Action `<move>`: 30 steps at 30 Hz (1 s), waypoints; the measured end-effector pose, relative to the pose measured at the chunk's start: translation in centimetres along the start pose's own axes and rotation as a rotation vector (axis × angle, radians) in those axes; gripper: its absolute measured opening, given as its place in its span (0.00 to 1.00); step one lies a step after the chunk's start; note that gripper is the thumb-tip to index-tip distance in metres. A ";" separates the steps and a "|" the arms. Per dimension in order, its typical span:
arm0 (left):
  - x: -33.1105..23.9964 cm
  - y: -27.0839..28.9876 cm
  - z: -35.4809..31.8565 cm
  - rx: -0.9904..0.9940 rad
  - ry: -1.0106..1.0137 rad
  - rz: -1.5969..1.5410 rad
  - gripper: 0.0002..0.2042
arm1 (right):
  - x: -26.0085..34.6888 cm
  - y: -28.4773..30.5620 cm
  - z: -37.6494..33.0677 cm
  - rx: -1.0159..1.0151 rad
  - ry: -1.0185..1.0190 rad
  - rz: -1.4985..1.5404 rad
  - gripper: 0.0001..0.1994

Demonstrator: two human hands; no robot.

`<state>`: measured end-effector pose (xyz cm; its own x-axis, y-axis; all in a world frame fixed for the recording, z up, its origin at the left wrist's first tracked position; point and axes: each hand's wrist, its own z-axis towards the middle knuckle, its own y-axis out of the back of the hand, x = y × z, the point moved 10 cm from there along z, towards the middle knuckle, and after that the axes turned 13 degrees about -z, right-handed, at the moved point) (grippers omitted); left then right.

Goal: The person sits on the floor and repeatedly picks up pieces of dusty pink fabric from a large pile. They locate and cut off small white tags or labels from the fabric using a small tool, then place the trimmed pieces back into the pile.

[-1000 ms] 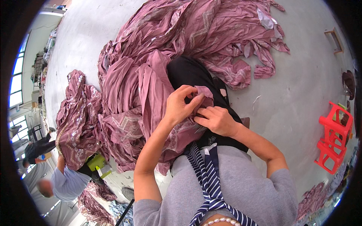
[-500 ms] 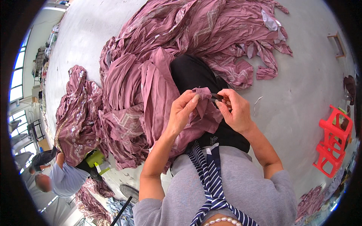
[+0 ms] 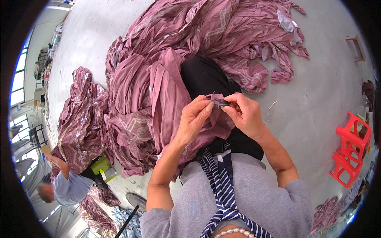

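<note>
A mauve cloth (image 3: 168, 85) with pale zigzag bands lies gathered over my lap and dark trousers. My left hand (image 3: 193, 119) is closed in a pinch on an edge of it, just above my lap. Dark thread snips (image 3: 223, 102) are gripped in my right hand (image 3: 249, 116), their blades pointing left and lying against the pinched edge. Both hands are close together, fingertips almost meeting. Whether the blades are closed on a thread is too small to tell. Part of the snips is hidden by my right fingers.
More mauve cloth (image 3: 222, 27) spreads over the grey floor ahead. Red plastic stools (image 3: 349, 150) stand at the right, a small wooden frame (image 3: 355, 48) farther off. A co-worker (image 3: 71, 188) sits at the left beside sequinned cloth (image 3: 81, 123) and a lime-green object (image 3: 101, 166).
My right hand has shifted slightly left, bringing the snips over the cloth edge beside my left fingers. At the left, the co-worker's arm has swung outward, away from the cloth.
</note>
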<state>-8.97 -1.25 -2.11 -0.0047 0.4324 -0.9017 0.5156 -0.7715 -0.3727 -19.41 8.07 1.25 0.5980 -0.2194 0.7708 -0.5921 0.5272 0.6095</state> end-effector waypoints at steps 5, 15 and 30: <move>-0.8 -0.4 -0.2 0.023 -0.046 0.098 0.10 | -0.5 -0.4 -0.1 0.037 -0.038 0.072 0.09; 0.2 1.1 -0.8 -0.132 0.024 -0.231 0.12 | -1.5 -2.2 -1.2 0.124 -0.299 0.355 0.18; -3.8 1.4 -0.7 -0.325 -0.288 0.362 0.06 | -3.4 -3.1 -0.6 0.105 -0.411 0.612 0.07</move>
<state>-7.64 -3.67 0.99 0.0111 -0.0128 -0.9999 0.7650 -0.6438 0.0167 -19.28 7.68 -3.36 -0.0929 -0.2118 0.9729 -0.8154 0.5770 0.0478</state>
